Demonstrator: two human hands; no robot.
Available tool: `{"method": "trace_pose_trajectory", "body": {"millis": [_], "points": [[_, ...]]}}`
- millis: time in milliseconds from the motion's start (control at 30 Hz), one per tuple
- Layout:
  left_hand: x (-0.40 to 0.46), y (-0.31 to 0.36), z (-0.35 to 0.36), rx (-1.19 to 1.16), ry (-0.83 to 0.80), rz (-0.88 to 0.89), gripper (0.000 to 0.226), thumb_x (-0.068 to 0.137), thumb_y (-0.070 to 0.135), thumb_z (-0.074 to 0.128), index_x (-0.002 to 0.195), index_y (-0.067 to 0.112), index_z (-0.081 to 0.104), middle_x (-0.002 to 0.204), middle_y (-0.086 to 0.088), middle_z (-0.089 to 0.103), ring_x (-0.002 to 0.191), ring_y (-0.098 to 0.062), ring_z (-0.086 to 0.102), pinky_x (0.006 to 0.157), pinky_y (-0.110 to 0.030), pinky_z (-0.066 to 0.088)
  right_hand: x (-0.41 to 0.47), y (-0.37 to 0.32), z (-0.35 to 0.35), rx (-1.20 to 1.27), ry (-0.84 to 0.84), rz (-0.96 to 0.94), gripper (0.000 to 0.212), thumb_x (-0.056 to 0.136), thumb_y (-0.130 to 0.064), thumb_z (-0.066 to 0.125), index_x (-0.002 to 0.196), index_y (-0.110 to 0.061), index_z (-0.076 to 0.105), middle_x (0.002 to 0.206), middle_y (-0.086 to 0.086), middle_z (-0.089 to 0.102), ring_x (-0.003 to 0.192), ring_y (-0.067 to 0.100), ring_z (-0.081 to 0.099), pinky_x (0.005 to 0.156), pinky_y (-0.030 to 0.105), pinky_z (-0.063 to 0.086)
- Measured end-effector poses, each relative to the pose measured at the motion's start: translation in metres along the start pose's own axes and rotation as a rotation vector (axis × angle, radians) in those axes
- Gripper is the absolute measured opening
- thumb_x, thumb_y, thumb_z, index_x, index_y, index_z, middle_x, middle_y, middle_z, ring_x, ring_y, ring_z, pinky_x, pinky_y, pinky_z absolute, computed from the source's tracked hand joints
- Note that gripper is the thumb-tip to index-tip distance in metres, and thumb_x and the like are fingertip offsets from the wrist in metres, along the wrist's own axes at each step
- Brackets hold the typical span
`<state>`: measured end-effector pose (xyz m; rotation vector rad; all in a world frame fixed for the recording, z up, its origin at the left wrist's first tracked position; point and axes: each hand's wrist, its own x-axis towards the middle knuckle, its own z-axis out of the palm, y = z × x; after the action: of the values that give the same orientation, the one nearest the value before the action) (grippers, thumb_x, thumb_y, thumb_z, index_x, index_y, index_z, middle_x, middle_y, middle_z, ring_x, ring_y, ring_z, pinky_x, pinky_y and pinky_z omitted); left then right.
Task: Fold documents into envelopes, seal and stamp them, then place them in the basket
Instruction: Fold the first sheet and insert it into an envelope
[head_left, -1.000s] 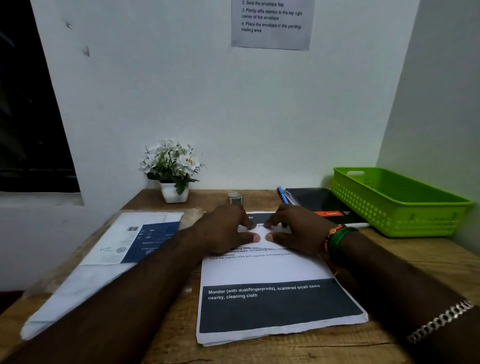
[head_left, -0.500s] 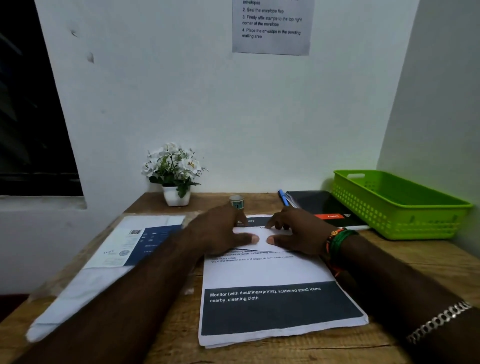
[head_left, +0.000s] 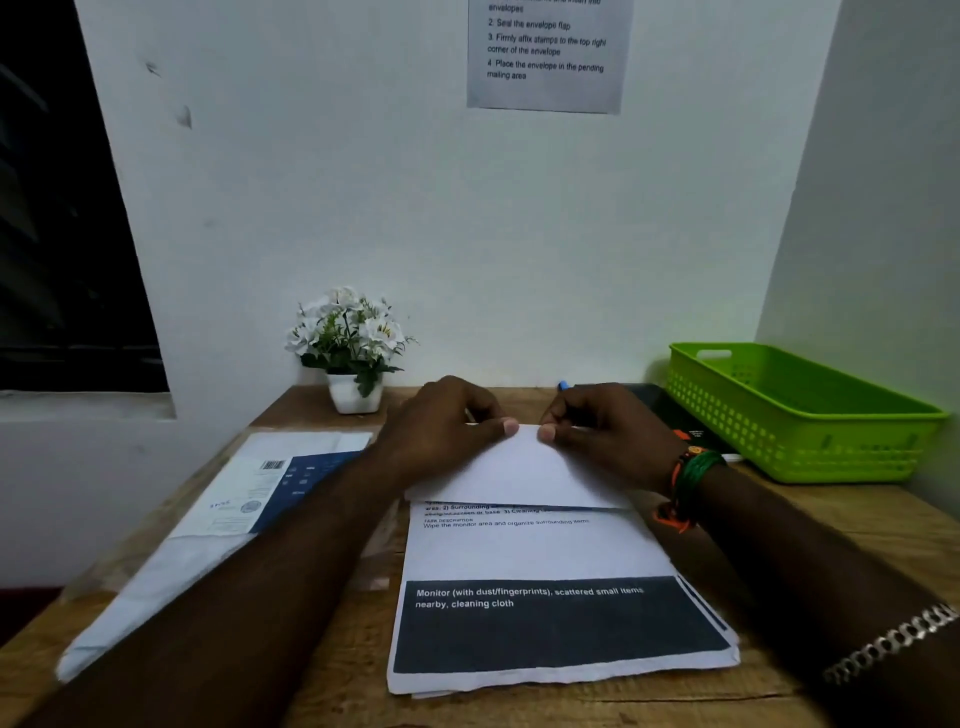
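From the head camera, the left hand (head_left: 441, 431) and the right hand (head_left: 608, 431) meet at the far edge of the top sheet (head_left: 519, 467). Each grip is closed on this edge: thumb and fingers pinch the paper, and the two thumbs are almost touching each other. The far part of the sheet is lifted and turned toward the person, so its white back side is showing. The sheet belongs to the stack of papers (head_left: 561, 623), which lies on the counter (head_left: 857, 530) below the two grips and nearer to the person.

In my judgement the step in hand is the first fold of the document. To do it well, both grips should bring the far edge down evenly, so the side edges of the sheet lie one over the other. Only the top sheet should come up; if a second sheet follows, the fold will be thick and crooked. After that, one hand can hold the edge in place while the other presses the crease from the middle to the sides.

To the left of the left grip lie the envelopes (head_left: 249, 499), flat on the counter. To the right of the right grip, well apart, stands the green basket (head_left: 779, 415). Behind the left grip is a small flower pot (head_left: 353, 343), and above, on the wall, hangs a sheet of instructions (head_left: 545, 52).
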<state>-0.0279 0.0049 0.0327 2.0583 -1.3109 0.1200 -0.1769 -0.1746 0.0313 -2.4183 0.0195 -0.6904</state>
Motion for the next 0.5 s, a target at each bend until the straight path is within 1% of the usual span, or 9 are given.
{"method": "trace_pose_trajectory", "body": {"millis": [67,133,233,267,300,367,400,433,500], "points": [[0.0,-0.009,-0.012,-0.064,-0.085,-0.005,0.026,0.084,0.055,0.07,0.075,0.031,0.075,0.073,0.013,0.072,0.07,-0.007,0.067,0.076,-0.039,0.059,0.0,0.003,-0.005,0.021,0.006,0.007,0.017,0.087,-0.017,0.074,0.072,-0.019,0.07,0.066,-0.016,0.065,0.065,-0.004,0.057,0.067,0.019,0.044],[-0.002,-0.022,-0.023,-0.113,-0.151,-0.003,0.026,0.088,0.043,0.074,0.071,0.022,0.075,0.069,0.007,0.072,0.066,-0.007,0.063,0.073,-0.037,0.056,-0.002,0.007,-0.01,0.065,-0.007,0.036,0.018,0.087,-0.013,0.074,0.071,-0.014,0.068,0.062,-0.014,0.063,0.059,-0.004,0.054,0.062,0.015,0.043],[-0.005,-0.039,-0.036,-0.133,-0.141,-0.048,0.026,0.091,0.031,0.075,0.073,0.012,0.077,0.072,-0.007,0.074,0.07,-0.017,0.066,0.074,-0.043,0.057,-0.006,0.016,-0.02,0.087,-0.004,0.071,0.018,0.087,-0.015,0.076,0.072,-0.006,0.068,0.061,-0.011,0.06,0.056,-0.001,0.051,0.058,0.016,0.041],[-0.005,-0.04,-0.037,-0.168,-0.121,-0.063,0.025,0.091,0.028,0.075,0.072,0.012,0.077,0.072,-0.009,0.075,0.069,-0.018,0.067,0.072,-0.043,0.057,-0.007,0.02,-0.023,0.084,0.002,0.083,0.018,0.086,-0.017,0.076,0.074,-0.005,0.07,0.063,-0.009,0.061,0.058,0.001,0.051,0.059,0.019,0.042],[-0.005,-0.038,-0.036,-0.223,-0.097,-0.076,0.023,0.091,0.025,0.075,0.072,0.012,0.078,0.07,-0.007,0.075,0.068,-0.017,0.068,0.069,-0.039,0.057,-0.007,0.024,-0.026,0.088,0.009,0.097,0.018,0.086,-0.019,0.077,0.076,-0.005,0.071,0.064,-0.006,0.062,0.059,0.003,0.052,0.059,0.023,0.043],[-0.006,-0.027,-0.03,-0.342,-0.048,-0.115,0.019,0.092,0.022,0.073,0.075,0.014,0.078,0.069,-0.001,0.075,0.066,-0.011,0.067,0.06,-0.026,0.053,-0.007,0.029,-0.027,0.107,0.024,0.117,0.019,0.085,-0.021,0.077,0.078,-0.004,0.072,0.065,-0.002,0.062,0.061,0.007,0.051,0.061,0.027,0.042],[-0.006,-0.021,-0.025,-0.393,-0.04,-0.138,0.016,0.092,0.022,0.074,0.079,0.013,0.078,0.07,-0.001,0.075,0.066,-0.011,0.066,0.059,-0.024,0.052,-0.006,0.03,-0.026,0.119,0.036,0.127,0.021,0.085,-0.022,0.078,0.079,-0.003,0.072,0.067,-0.001,0.061,0.064,0.008,0.051,0.063,0.028,0.041],[-0.006,-0.018,-0.02,-0.434,-0.042,-0.156,0.013,0.091,0.022,0.075,0.084,0.011,0.079,0.073,-0.005,0.075,0.068,-0.013,0.067,0.061,-0.026,0.054,-0.006,0.031,-0.025,0.126,0.051,0.13,0.023,0.084,-0.023,0.078,0.08,-0.002,0.072,0.069,0.001,0.061,0.067,0.009,0.051,0.065,0.03,0.041],[-0.005,-0.014,-0.013,-0.455,-0.06,-0.174,0.01,0.089,0.016,0.077,0.088,0.006,0.079,0.084,-0.014,0.077,0.076,-0.021,0.072,0.068,-0.038,0.061,-0.005,0.031,-0.023,0.114,0.066,0.13,0.024,0.084,-0.025,0.078,0.08,-0.003,0.073,0.072,0.002,0.062,0.07,0.008,0.053,0.069,0.029,0.043]]}}
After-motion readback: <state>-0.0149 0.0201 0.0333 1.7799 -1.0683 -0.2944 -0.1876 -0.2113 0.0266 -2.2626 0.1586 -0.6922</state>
